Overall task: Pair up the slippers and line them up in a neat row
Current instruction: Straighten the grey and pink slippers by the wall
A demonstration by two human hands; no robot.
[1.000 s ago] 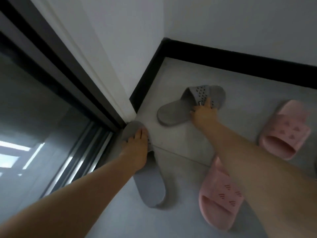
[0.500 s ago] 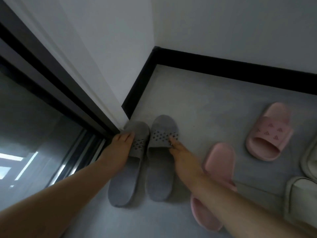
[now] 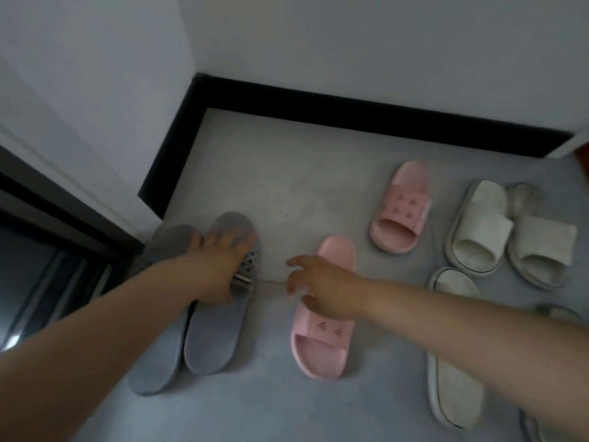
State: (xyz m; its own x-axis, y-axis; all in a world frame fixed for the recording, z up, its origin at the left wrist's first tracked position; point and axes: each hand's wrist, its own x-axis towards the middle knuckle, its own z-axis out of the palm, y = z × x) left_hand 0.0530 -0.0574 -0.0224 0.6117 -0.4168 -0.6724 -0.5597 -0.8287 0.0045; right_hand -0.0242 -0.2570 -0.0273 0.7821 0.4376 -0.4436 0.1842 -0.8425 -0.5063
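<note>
Head view shows your two bare arms reaching down toward a grey floor (image 3: 287,193) in a corner edged by a black skirting board (image 3: 350,116). At the far left, a dark sliding door track (image 3: 63,282) runs beside the wall.

Two grey slippers (image 3: 207,339) lie side by side, touching along their length, toes pointing at the corner. Your left hand (image 3: 223,266) rests flat on their straps, fingers (image 3: 229,239) spread apart and lying over both toe ends, not clamped on either.

To the right, apart from the grey pair, lies one pink slipper (image 3: 322,342), toe pointing away from you. Your right hand (image 3: 322,288) is over its front half, fingers (image 3: 296,261) loosely curled and apart; you cannot tell whether they touch it.

A second pink slipper (image 3: 400,212) lies farther back and to the right, well apart from the first and angled differently, so the two pink ones are not paired.

At the far right you can count two white slippers (image 3: 484,228) side by side and touching, a third white slipper (image 3: 452,378) nearer you, partly under your right forearm, and the edge of what may be a fourth, too cut off to tell.
</note>
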